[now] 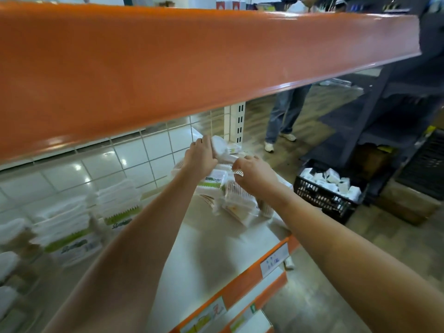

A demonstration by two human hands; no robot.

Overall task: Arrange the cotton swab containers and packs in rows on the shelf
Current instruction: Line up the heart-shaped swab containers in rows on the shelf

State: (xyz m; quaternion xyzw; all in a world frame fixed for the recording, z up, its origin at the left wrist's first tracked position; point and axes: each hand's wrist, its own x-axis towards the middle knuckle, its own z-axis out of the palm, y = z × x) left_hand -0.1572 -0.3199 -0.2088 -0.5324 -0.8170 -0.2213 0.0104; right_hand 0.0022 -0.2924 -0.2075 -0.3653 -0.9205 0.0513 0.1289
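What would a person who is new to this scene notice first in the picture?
First, the broad orange shelf edge that crosses the whole upper part of the view. Below it, the left hand and the right hand reach together to a white pack at the far end of the shelf, above a loose heap of clear swab containers. On the floor at the right stands a black crate.
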